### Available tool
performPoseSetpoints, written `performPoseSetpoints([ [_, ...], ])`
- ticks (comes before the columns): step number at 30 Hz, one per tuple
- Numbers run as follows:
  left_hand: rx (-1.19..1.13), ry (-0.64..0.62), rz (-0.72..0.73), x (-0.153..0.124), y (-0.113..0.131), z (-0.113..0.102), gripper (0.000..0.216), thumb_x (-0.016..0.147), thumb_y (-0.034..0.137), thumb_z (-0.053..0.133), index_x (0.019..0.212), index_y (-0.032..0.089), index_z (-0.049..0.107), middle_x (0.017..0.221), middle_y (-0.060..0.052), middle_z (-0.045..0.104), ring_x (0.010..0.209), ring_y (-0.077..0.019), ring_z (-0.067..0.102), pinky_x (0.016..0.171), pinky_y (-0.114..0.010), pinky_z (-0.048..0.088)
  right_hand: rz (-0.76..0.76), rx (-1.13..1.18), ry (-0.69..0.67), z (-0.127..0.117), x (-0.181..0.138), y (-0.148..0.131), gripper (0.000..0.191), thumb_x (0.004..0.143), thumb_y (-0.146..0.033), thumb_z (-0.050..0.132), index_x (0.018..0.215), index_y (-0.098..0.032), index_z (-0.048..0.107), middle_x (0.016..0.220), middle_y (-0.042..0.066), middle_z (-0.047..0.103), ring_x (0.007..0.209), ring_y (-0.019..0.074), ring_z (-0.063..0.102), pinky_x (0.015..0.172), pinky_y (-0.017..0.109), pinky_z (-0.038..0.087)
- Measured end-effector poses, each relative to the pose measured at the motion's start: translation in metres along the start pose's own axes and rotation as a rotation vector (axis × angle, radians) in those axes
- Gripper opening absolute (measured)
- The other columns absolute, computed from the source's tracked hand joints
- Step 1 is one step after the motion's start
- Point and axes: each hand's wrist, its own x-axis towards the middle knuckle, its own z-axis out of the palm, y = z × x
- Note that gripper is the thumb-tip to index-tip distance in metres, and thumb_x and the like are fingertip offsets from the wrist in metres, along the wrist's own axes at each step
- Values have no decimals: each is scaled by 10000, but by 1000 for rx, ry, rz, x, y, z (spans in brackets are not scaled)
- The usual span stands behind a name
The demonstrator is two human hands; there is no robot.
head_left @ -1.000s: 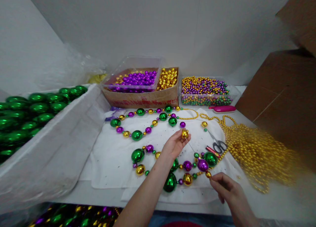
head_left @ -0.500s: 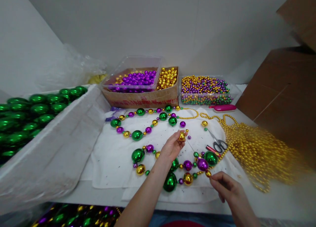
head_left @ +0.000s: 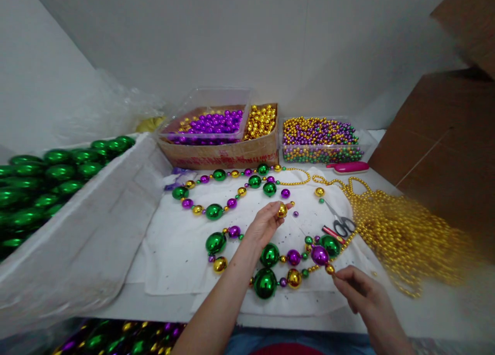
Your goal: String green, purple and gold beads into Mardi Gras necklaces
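My left hand (head_left: 265, 223) is closed around a shiny gold bead (head_left: 282, 210), with a tiny gold bead (head_left: 293, 203) by its fingertips. A thin thread, faint in places, runs from near this hand down toward a cluster of strung beads. In that cluster are a purple bead (head_left: 319, 255) and a green bead (head_left: 330, 245). My right hand (head_left: 361, 288) pinches the strand's end at a small gold bead (head_left: 330, 269); exactly what lies between the fingertips is hidden. Below my left forearm, a bead necklace (head_left: 265, 283) of green, gold and purple balls curves across the white cloth (head_left: 178, 262).
Another bead necklace (head_left: 214, 212) lies farther back. Scissors (head_left: 342, 226), a red lighter (head_left: 333, 234) and gold bead chains (head_left: 402, 236) are at right. Behind stand a cardboard box (head_left: 220, 155) and a clear bin of small beads (head_left: 320, 138). A white-lined box (head_left: 77, 236) borders the left.
My left hand has shifted slightly left with the gold bead. My right hand has moved a little right, drawing the purple and small gold beads with it.
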Motion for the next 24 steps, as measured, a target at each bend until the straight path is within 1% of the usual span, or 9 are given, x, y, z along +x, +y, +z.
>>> performPoseSetpoints([
  [4, -29, -12, 2, 1, -2, -4, 215, 733, 286, 743, 838, 129, 640, 948, -99, 700, 718, -84, 601, 616, -166, 454, 12, -1, -21, -2, 0, 1, 290, 754, -459, 652, 706, -174, 634, 611, -21, 460, 528, 101, 363, 441, 208, 267],
  [8, -22, -27, 10, 0, -4, -5, 210, 735, 290, 742, 836, 134, 643, 894, -78, 695, 802, -108, 614, 623, -164, 452, 25, 1, -64, -2, 2, 3, 296, 751, -463, 655, 706, -171, 634, 621, -20, 469, 522, 97, 363, 439, 211, 268],
  [11, -13, -33, 17, -1, -4, -5, 216, 732, 298, 744, 834, 134, 647, 887, -73, 691, 827, -114, 615, 629, -162, 452, 5, 6, -39, 0, 1, 1, 278, 749, -447, 660, 693, -176, 633, 607, -26, 462, 524, 98, 356, 451, 216, 267],
  [14, -2, -37, 2, -1, -3, -5, 243, 729, 310, 748, 864, 133, 649, 942, -87, 691, 755, -94, 608, 634, -168, 457, -8, 6, -22, 1, -1, -3, 265, 740, -432, 670, 672, -178, 632, 613, -23, 480, 533, 99, 358, 461, 220, 269],
  [19, 19, -53, 16, -3, -3, -4, 241, 734, 296, 746, 882, 131, 650, 973, -96, 686, 757, -88, 604, 644, -166, 451, 43, 37, -13, 2, -2, -5, 301, 713, -474, 681, 676, -180, 634, 566, -36, 424, 503, 96, 334, 437, 218, 235],
  [24, 34, -53, 22, -4, -2, -2, 242, 711, 299, 763, 849, 140, 644, 898, -70, 682, 751, -97, 597, 641, -177, 435, 33, 48, 10, 3, -1, -2, 326, 686, -496, 696, 649, -178, 633, 555, -34, 417, 503, 100, 332, 433, 222, 219],
])
